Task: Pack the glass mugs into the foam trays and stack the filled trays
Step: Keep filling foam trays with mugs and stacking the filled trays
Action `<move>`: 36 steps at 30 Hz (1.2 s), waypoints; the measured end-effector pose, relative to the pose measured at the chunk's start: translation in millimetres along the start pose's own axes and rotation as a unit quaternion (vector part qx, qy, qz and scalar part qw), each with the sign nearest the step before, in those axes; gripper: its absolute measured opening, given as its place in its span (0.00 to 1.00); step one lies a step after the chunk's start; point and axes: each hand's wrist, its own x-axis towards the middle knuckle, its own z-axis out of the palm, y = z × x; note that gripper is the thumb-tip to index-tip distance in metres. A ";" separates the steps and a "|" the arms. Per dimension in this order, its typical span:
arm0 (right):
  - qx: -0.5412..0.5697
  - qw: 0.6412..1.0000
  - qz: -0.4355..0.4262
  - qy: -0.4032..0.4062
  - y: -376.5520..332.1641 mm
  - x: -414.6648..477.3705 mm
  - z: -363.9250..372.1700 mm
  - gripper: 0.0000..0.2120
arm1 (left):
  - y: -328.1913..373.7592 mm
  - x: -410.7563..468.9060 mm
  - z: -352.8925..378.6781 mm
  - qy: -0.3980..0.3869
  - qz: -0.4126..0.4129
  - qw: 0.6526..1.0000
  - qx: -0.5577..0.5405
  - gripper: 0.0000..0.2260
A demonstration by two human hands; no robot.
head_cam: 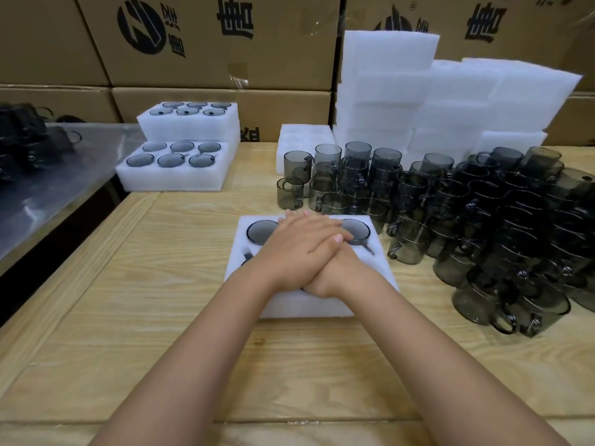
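The near foam tray [289, 305] shows a glass mug [262, 231] in each far corner pocket. The left hand [299, 252] lies over the right hand [335, 270], fingers straight, both pressing flat on the tray.

Smoky grey glossy glass mugs [409, 243]; white matt foam trays [170, 183]; pale wooden tabletop [128, 300] with visible grain; brown matt cardboard boxes [273, 43].

Two bare forearms, left hand [299, 252], right hand [333, 272], short fingernails
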 end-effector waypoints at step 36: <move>0.092 0.896 0.395 0.181 80.9 -55.8 17.5 0.08 | -82.2 -51.5 -10.0 0.299 -0.206 0.751 -0.552 0.33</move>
